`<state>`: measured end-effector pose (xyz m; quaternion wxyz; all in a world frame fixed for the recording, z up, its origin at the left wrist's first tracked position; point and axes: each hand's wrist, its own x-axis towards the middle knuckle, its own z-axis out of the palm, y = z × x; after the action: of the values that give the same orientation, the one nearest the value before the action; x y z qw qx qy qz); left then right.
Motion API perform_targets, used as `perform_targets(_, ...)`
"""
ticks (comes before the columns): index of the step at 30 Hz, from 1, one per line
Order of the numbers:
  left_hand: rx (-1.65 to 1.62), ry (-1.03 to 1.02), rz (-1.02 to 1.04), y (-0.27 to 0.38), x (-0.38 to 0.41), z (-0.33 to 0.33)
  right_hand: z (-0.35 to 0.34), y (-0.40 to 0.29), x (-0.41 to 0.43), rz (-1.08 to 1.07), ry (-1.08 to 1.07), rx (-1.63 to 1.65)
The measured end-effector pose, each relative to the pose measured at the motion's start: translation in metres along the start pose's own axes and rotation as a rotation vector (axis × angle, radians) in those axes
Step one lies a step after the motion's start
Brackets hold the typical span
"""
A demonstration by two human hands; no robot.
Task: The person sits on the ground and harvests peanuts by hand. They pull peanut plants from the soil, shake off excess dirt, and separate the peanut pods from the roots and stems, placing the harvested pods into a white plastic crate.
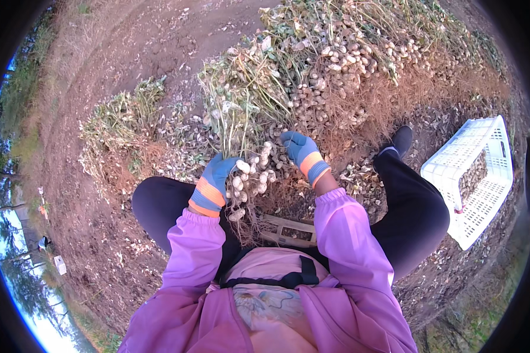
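Observation:
My left hand (217,178), in a blue and orange work glove, is closed around the stems of a peanut plant. Its leafy stems (236,132) point away from me, and a cluster of pale peanut pods (249,176) hangs beside the glove. Thin roots (247,229) trail from it towards my lap. My right hand (299,149), gloved the same way, has curled fingers just right of the pods. Whether anything is between those fingers is hidden.
A long heap of pulled peanut plants (335,57) lies ahead, roots facing me. A smaller pile (123,128) sits at the left. To the right, a white plastic crate (481,216) holds peanuts (473,174). A low frame (287,220) stands between my bent legs.

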<state>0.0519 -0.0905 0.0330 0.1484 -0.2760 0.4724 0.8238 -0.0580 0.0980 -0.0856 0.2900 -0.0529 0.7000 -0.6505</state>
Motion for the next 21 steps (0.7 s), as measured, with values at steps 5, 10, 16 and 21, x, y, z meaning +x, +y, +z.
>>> perform_targets(5, -0.119, -0.114, -0.088, -0.003, 0.006, -0.011, 0.006, -0.067, -0.053, 0.158, -0.057, 0.519)
perform_targets(10, -0.064, -0.111, 0.011, -0.01, 0.005, -0.008, 0.003, -0.079, -0.069, 0.129, -0.056, 0.555)
perform_targets(16, -0.05, -0.101, 0.054, 0.017, -0.037, 0.036, -0.002, -0.105, -0.074, -0.136, -0.112, 0.732)
perform_targets(21, 0.021, -0.113, 0.162, 0.017, -0.046, 0.032, 0.009, -0.132, -0.095, -0.162, -0.324, 0.637)
